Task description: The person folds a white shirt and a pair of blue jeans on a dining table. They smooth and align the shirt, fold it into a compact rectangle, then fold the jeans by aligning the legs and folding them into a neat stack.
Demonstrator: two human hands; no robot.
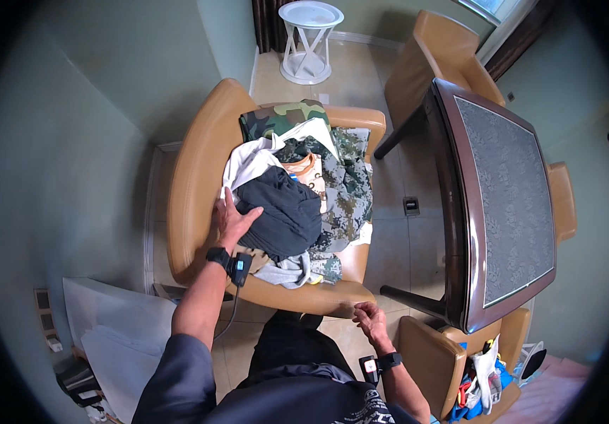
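A heap of clothes lies on the seat of a tan leather armchair (pixel 190 191) in front of me. My left hand (pixel 234 220) is open at the heap's left side, thumb spread from the fingers. Its fingertips reach the lower end of a white garment (pixel 248 159), and the thumb lies against a dark grey garment (pixel 287 215). Behind and right of that are digital-camouflage clothing (pixel 350 191) and a patterned piece with an orange neckline (pixel 310 177). My right hand (pixel 370 319) is beside the near armrest's right end, fingers curled together, with nothing visible in them.
Right of the chair stands a dark wooden table (pixel 509 205) with a grey patterned top. Another tan chair (pixel 428 360) at lower right holds colourful clothes (pixel 485 378). A round white side table (pixel 310 15) stands at the back. Large white sheets or panels (pixel 124 346) are at lower left.
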